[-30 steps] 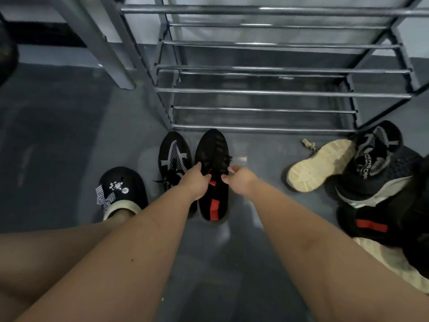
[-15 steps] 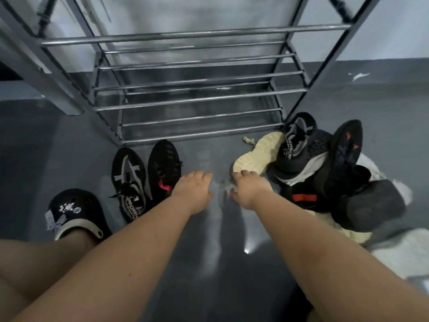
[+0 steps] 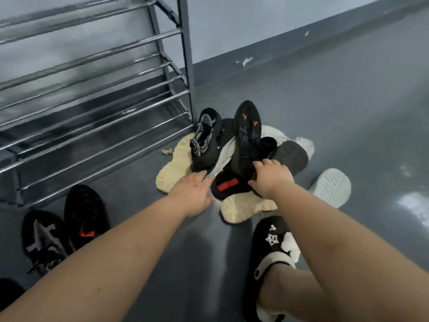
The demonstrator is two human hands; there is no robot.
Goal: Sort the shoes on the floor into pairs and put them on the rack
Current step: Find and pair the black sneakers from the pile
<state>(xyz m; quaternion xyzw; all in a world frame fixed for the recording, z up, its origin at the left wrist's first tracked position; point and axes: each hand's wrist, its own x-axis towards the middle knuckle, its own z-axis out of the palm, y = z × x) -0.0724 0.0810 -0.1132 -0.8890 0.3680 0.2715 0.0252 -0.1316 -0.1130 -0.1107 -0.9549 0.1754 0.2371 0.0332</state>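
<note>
Shoe pile [image 3: 241,147], centre of frame, on grey floor [image 3: 348,112] right of the metal rack [image 3: 92,101]. Right hand [image 3: 271,177]: grip curled on a sole-up black shoe [image 3: 247,133] atop the pile. Left hand [image 3: 192,194]: fingers straight, holding nothing, tips at the pile's near edge beside a cream sole [image 3: 171,168]. Lower left: two black shoes [image 3: 65,228] side by side on the floor

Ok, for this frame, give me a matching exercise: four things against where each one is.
Things:
1. right hand
2. left hand
3. shoe rack
4. cream-soled shoe

Places:
A. empty, behind the pile
B. sole up at the pile's left edge
C. on the upturned black shoe
D. open, reaching toward the pile

Pairs: 1-C, 2-D, 3-A, 4-B
</note>
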